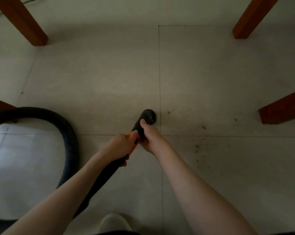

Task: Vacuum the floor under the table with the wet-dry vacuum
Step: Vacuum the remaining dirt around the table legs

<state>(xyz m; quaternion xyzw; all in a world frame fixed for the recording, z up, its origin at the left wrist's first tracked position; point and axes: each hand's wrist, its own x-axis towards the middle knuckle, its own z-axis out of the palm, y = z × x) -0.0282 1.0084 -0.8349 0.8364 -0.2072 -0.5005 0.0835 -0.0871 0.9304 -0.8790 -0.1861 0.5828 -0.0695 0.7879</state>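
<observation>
Gripping: both hands hold the black plastic vacuum wand with an orange collar [134, 141], one behind the other.
Left hand [120, 147]: fingers curled round the wand at the orange collar, just behind the other hand.
Right hand [149, 138]: wrapped round the black tube ahead of the collar, thumb lying along it toward the tip.
Nozzle: the round black nozzle end [148, 116] sits just ahead of the right hand, low over the pale grey tiled floor [95, 78] — whether it touches is unclear.
Debris: scattered brown crumbs [200, 138] lie to the right of the grip.
Hose: the black ribbed hose [65, 126] loops away left of the left forearm.
Table legs: four reddish-brown wooden legs [250, 21] stand well beyond and to either side of the hands.
</observation>
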